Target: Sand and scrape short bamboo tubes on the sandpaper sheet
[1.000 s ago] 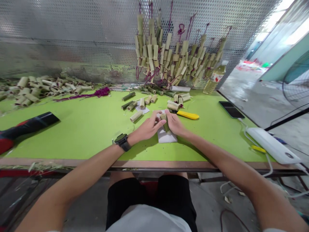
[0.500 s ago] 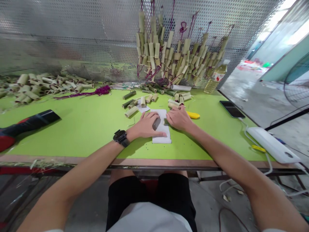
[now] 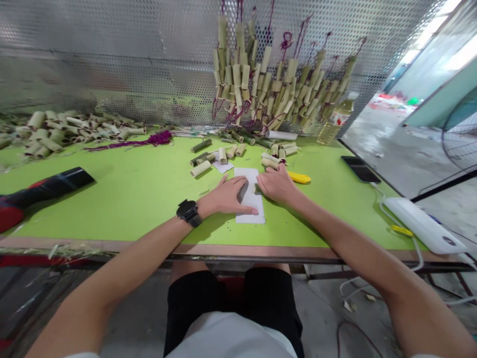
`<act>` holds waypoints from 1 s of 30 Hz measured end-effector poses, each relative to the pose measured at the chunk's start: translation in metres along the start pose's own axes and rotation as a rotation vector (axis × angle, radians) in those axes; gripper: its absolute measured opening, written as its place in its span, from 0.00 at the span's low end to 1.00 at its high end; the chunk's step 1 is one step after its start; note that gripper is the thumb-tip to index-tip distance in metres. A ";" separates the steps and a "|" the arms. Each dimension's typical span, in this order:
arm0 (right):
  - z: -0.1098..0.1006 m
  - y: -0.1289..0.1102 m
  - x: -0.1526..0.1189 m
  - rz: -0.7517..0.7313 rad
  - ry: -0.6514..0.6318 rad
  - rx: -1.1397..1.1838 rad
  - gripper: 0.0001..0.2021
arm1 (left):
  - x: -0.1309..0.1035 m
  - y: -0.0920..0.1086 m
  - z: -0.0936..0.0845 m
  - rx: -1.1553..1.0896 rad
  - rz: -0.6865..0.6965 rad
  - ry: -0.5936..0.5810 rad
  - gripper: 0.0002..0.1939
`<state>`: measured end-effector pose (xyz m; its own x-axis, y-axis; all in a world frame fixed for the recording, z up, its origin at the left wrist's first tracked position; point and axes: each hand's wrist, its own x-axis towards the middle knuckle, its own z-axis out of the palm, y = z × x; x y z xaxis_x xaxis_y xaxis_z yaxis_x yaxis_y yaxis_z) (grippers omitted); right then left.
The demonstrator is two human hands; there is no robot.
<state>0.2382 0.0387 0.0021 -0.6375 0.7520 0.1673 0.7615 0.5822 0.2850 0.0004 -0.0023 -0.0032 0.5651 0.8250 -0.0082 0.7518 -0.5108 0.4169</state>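
A narrow white sheet of paper (image 3: 249,218) lies on the green tabletop in front of me. My left hand (image 3: 227,195), below a black wristwatch (image 3: 189,213), rests on the sheet's left side with fingers together and the thumb stretched apart. It holds nothing. At the paper's right edge my right hand (image 3: 275,184) is closed, its fingers curled around a short bamboo piece (image 3: 256,188). Only the piece's end shows; the fingers hide the rest. Just beyond that hand are a yellow-handled tool (image 3: 299,177) and cut bamboo tubes (image 3: 270,162).
Loose bamboo tubes (image 3: 201,169) lie beyond the paper, and a heap of tubes (image 3: 48,134) is at far left. Strung bamboo hangs on the perforated metal panel (image 3: 149,74). A black-and-red tool (image 3: 48,191), phone (image 3: 360,169), white power bank (image 3: 425,224) and oil bottle (image 3: 335,122) flank the workspace.
Both hands stay almost where they were, the left one shifting very slightly on the paper. The whole view has moved a little.
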 end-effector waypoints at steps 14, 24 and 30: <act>0.009 0.000 -0.004 -0.003 0.101 -0.081 0.31 | -0.002 0.006 0.001 0.003 0.008 -0.026 0.63; 0.015 0.006 -0.012 -0.073 0.097 -0.007 0.28 | 0.002 0.001 0.004 -0.010 0.019 0.025 0.62; 0.013 0.002 0.005 0.028 0.077 -0.006 0.30 | 0.002 0.002 0.004 -0.030 -0.025 0.000 0.68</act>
<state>0.2387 0.0477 -0.0087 -0.6229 0.7421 0.2474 0.7789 0.5589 0.2846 0.0045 -0.0029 -0.0062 0.5460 0.8376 -0.0187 0.7553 -0.4825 0.4435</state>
